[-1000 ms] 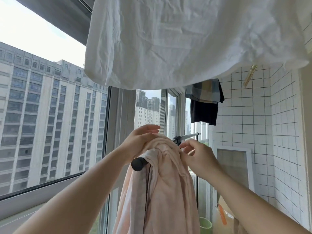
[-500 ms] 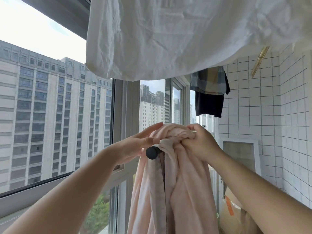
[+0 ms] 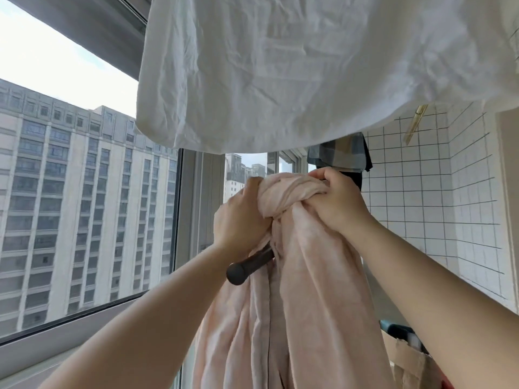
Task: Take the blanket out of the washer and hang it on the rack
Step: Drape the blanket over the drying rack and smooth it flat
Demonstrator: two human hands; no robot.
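Two bare forearms reach up and forward. A pale pink blanket [image 3: 295,290] hangs bunched over a dark rack bar [image 3: 247,266]. The left hand [image 3: 241,220] and right hand [image 3: 337,203] each grip the gathered fabric at the top. Above hangs a white sheet [image 3: 295,66]; beyond, a window [image 3: 84,192] and a white tiled wall [image 3: 435,192].

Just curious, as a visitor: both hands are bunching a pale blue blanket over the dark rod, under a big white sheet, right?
Not quite: the soft cloth blanket is pale pink, not blue, as the head view shows. The rest holds: the left hand and right hand both grip it, bunched over the dark round rack rod, beneath the large crumpled white sheet.
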